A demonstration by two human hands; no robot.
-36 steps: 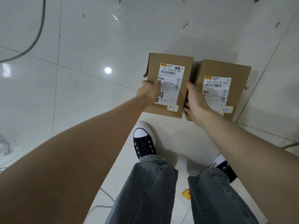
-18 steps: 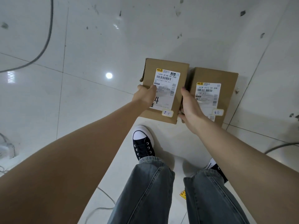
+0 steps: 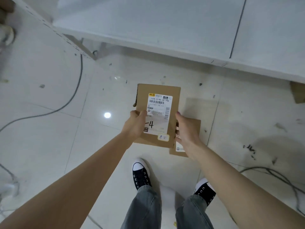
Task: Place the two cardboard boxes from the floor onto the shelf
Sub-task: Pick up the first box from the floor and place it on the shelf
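A brown cardboard box (image 3: 175, 96) with a white shipping label marked "4" hangs in the air above the floor. My left hand (image 3: 136, 124) grips its left edge and my right hand (image 3: 186, 131) grips its right edge. The second cardboard box (image 3: 196, 128) lies on the white tiled floor just below and to the right, mostly hidden behind my right hand and the lifted box. A white shelf board (image 3: 165, 23) spans the top of the view, beyond the boxes.
A perforated white shelf upright (image 3: 69, 40) slants down at the upper left. Grey cables (image 3: 72, 95) trail over the floor at left and at lower right (image 3: 280, 176). Another cardboard piece (image 3: 297, 93) shows under the shelf at right. My shoes (image 3: 141, 174) stand below the boxes.
The labelled box has risen off the floor in both hands, leaving the second box below. The view has tilted up, bringing the shelf into sight.
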